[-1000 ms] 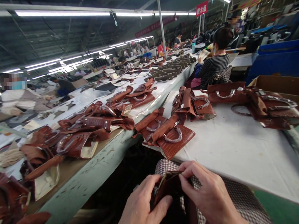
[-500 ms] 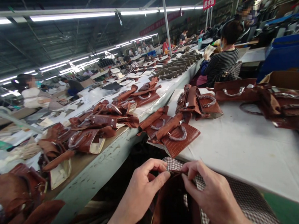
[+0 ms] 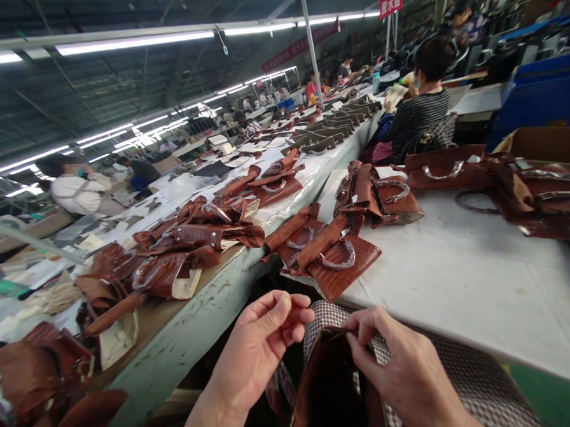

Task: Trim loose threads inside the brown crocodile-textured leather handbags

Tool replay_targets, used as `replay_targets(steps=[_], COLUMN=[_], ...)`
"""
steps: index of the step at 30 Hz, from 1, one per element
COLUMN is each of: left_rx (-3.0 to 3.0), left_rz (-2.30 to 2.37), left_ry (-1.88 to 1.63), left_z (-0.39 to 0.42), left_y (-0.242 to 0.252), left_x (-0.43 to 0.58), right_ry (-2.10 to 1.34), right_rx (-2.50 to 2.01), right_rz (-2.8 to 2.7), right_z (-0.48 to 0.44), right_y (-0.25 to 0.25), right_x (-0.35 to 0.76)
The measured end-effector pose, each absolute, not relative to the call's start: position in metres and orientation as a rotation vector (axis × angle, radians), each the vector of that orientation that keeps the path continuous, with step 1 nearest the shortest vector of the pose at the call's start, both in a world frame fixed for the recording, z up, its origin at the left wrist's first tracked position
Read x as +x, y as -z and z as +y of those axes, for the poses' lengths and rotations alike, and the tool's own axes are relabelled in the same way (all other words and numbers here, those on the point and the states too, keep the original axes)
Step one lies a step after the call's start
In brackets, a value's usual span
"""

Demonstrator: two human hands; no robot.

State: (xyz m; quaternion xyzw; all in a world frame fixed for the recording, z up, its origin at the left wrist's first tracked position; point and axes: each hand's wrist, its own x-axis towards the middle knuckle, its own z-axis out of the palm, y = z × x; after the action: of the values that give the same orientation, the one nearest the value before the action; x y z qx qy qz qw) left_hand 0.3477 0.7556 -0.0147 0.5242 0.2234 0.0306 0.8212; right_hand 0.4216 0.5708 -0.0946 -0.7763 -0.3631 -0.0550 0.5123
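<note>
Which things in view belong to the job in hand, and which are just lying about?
In hand:
open-mouthed brown bag
right hand, pinching the bag's edge
left hand, loosely curled, off the bag; anything small in it can't be made out

Apparently just lying about:
brown bags on the white table
crocodile-patterned bag among them
dark green pieces farther back
blue bin

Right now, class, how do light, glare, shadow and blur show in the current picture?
Head view: the long tube light glares white below a dark roof; head view: the held bag falls to near-black inside; head view: a wrapped handle catches pale glints; head view: distant workers look soft.
</note>
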Motion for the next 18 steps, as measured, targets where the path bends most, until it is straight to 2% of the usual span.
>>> replay_targets(steps=[5,11,18], left_rx=[1.484,2.253,2.41], left_rz=[0.469,0.291,0.206], left_ry=[-0.39,-0.029,-0.135], left_z=[0.761,0.751,0.74], left_y=[0.017,0.011,0.015], left_x=[0.353,0.341,0.333], right_ry=[0.147,0.155,0.155], right_rx=[-1.859,-1.84,-1.848], right_rz=[-0.869,-0.873,-0.877], right_z=[0.572,0.572,0.573], right_y=[0.095,0.096,0.094], right_x=[0.421,0.422,0.421])
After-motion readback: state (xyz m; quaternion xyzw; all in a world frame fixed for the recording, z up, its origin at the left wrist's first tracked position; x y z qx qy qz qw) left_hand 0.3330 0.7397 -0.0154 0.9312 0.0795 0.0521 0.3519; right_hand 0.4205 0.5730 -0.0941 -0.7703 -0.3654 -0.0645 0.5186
